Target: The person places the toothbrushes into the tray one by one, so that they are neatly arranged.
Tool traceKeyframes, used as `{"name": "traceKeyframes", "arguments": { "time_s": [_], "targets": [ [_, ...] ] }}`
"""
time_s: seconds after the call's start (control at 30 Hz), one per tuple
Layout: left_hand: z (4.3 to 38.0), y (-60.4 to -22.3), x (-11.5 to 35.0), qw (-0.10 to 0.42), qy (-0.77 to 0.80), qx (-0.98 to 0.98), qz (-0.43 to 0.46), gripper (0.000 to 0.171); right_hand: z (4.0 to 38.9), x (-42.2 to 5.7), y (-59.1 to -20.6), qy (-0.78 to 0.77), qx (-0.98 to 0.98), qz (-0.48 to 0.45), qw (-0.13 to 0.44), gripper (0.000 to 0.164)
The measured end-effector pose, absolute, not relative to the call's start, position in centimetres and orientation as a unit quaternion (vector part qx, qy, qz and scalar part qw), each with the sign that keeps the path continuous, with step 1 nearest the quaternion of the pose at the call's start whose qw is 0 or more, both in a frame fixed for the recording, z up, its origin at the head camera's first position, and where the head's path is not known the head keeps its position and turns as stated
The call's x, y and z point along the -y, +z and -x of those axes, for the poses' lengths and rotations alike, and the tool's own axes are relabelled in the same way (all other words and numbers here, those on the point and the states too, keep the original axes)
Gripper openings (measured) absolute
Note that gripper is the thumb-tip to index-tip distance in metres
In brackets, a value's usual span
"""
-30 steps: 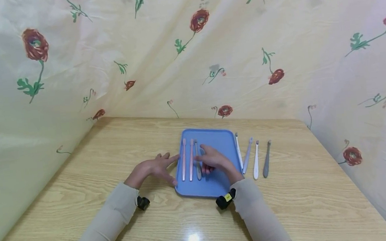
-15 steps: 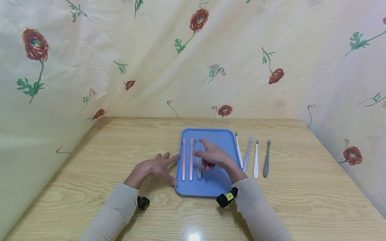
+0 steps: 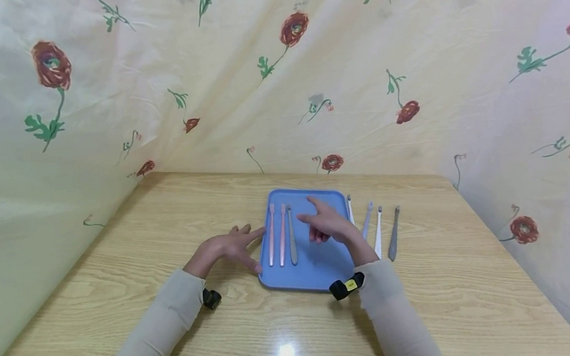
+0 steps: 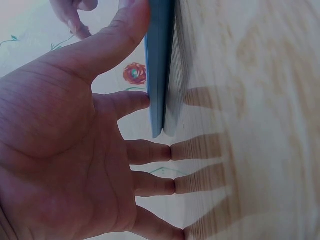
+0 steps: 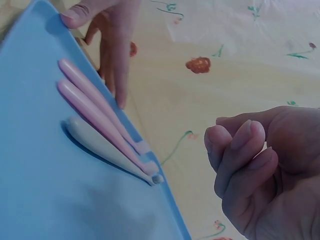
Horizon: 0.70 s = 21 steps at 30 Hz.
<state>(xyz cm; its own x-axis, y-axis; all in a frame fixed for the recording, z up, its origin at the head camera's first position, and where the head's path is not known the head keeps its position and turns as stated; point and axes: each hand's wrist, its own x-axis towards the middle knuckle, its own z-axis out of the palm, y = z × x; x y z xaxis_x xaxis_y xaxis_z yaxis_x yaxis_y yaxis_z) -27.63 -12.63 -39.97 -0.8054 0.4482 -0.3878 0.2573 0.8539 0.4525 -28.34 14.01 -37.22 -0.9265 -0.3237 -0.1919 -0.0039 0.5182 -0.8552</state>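
Note:
Two pink toothbrushes [image 3: 272,237] and a grey toothbrush [image 3: 292,239] lie side by side in the left part of a blue tray [image 3: 309,277]. My left hand [image 3: 233,248] is spread at the tray's left side; its thumb and index finger touch the rim, and the other fingertips rest on the table. Over the tray's right half, my right hand [image 3: 327,222] hovers holding nothing. Its index finger and thumb stretch out while the remaining fingers curl loosely. In the right wrist view the grey toothbrush [image 5: 105,150] lies apart from that hand.
Right of the tray, on the wooden table [image 3: 451,276], lie a white toothbrush [image 3: 350,209], a lavender one [image 3: 367,221], another white one [image 3: 378,232] and a dark grey one [image 3: 394,235]. My right forearm partly covers some. A flowered cloth [image 3: 237,92] hangs behind and beside the table.
My right hand has moved right, away from the grey toothbrush, which now shows in full on the tray. The left hand stays at the rim.

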Motion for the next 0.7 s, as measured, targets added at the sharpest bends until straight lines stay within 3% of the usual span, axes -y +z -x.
{"name": "traceKeyframes", "arguments": {
  "time_s": [0.7],
  "targets": [
    [27.6,-40.0,12.8,0.245,0.189,-0.932,-0.191,0.107,28.4,-20.3,-36.4,-0.513,-0.842,0.080,0.145,0.081]
  ]
}}
